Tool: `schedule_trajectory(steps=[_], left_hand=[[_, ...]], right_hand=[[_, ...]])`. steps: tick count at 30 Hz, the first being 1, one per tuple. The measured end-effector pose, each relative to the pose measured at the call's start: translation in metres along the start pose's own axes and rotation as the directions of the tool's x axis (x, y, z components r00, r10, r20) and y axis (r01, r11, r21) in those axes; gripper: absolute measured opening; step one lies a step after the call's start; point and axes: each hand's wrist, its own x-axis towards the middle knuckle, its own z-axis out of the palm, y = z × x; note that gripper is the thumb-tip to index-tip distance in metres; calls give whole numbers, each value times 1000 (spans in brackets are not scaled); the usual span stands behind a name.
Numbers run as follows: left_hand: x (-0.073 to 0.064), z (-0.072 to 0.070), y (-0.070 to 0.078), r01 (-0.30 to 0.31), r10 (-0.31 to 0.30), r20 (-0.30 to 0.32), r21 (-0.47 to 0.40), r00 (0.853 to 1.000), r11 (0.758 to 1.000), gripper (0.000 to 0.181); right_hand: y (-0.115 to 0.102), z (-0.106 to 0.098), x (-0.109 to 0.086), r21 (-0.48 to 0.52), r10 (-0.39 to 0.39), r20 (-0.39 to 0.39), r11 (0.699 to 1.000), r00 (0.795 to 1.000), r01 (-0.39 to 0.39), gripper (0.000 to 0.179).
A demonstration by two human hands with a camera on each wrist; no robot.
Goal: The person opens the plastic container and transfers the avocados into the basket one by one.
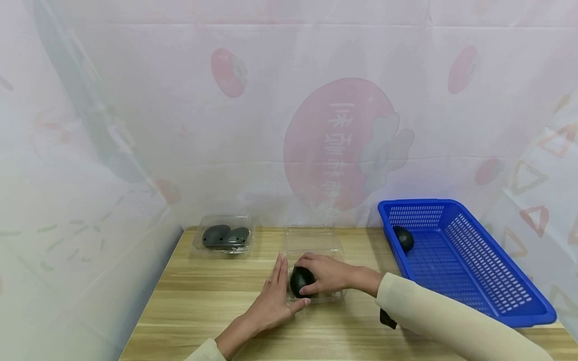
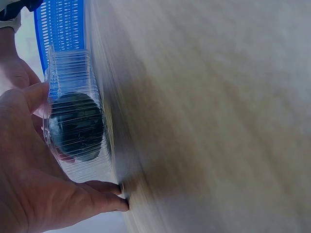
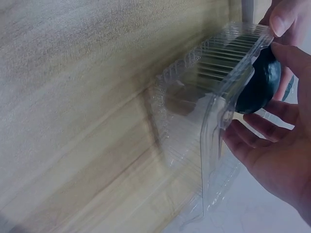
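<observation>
The fingers of my right hand (image 1: pixel 328 273) curl round a dark fruit (image 1: pixel 301 282), which sits partly within a clear container (image 3: pixel 223 63), poking above its rim. My left hand (image 1: pixel 272 307) rests its straight fingers along the container's left side. The container's lid (image 1: pixel 311 239) lies open beyond. Farther left on the table (image 1: pixel 203 296), a second container (image 1: pixel 246 221) holds two dark fruits (image 1: pixel 218 234); to the right, a blue basket (image 1: pixel 484 252) holds another fruit (image 1: pixel 404 238).

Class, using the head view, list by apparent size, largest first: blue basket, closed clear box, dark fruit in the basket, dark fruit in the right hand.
1. Blue basket
2. Closed clear box
Smallest, unranked: basket fruit and held fruit; the right hand partly covers the latter.
</observation>
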Motion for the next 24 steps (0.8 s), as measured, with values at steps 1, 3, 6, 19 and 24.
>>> schedule_trajectory(steps=[1,3,6,19,24], left_hand=[[0,0,0,0,0,0,0,1000,1000,119],[0,0,0,-1,1,-3,1,1000,1000,119],[0,0,0,-2,2,-7,2,1000,1000,120],[0,1,-2,0,0,-3,-1,1000,1000,121],[0,2,-2,-6,6,-7,6,1000,1000,121]], right_hand=[[0,0,1,0,4,1,1000,1000,-4,70],[0,1,2,1,11,2,1000,1000,-11,71],[0,1,2,2,18,-6,1000,1000,-18,72],[11,-3,-4,-39,41,-15,998,999,-41,69],[9,-4,-5,-78,23,-13,997,1000,-24,72]])
